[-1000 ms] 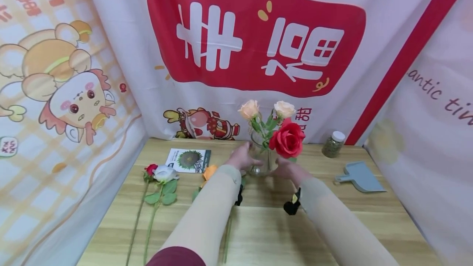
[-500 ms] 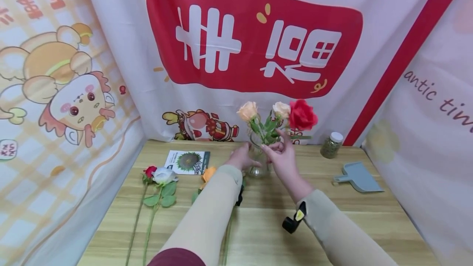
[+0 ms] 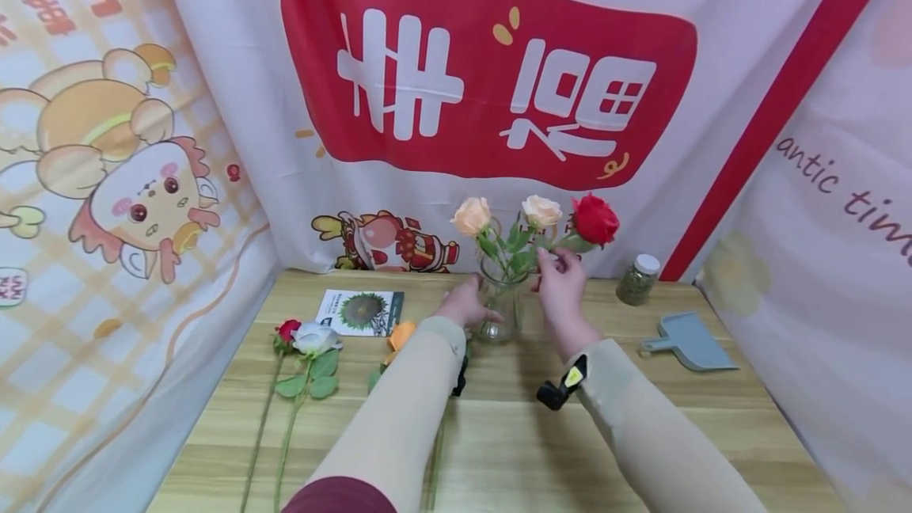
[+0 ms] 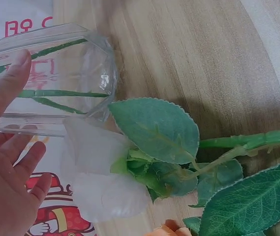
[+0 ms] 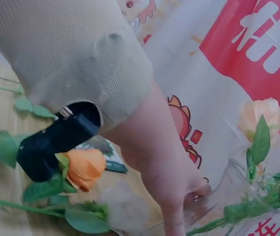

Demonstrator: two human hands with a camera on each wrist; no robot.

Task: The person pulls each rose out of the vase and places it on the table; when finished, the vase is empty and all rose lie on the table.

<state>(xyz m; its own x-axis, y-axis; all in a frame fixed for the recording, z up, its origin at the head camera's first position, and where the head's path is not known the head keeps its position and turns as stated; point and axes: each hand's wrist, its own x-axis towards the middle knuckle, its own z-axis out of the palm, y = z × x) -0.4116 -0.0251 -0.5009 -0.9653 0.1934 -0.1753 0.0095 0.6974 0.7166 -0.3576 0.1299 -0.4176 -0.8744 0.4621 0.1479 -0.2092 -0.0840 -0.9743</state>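
In the head view my left hand [image 3: 465,303] holds the glass vase [image 3: 493,331] from the left. Its thumb [image 4: 17,73] lies across the glass in the left wrist view, the other fingers partly behind it. Green stems show inside. My right hand [image 3: 563,287] pinches the stem of a red rose [image 3: 595,220] beside the rim; the bloom leans out to the right. A peach rose [image 3: 472,216] and a cream rose [image 3: 541,211] stand in the vase. Close to its base lies a white rose [image 4: 105,172], hidden by my left forearm in the head view.
An orange rose [image 3: 401,336] lies left of my forearm. Farther left are a small red rose [image 3: 288,330] and another white rose [image 3: 316,338], near a printed card [image 3: 362,313]. A lidded jar [image 3: 638,280] and a grey dustpan [image 3: 694,341] are at the right.
My right hand rose from beside the vase to its rim and then shifted a little right. The red rose went up and to the right with it. My left hand stayed on the vase.
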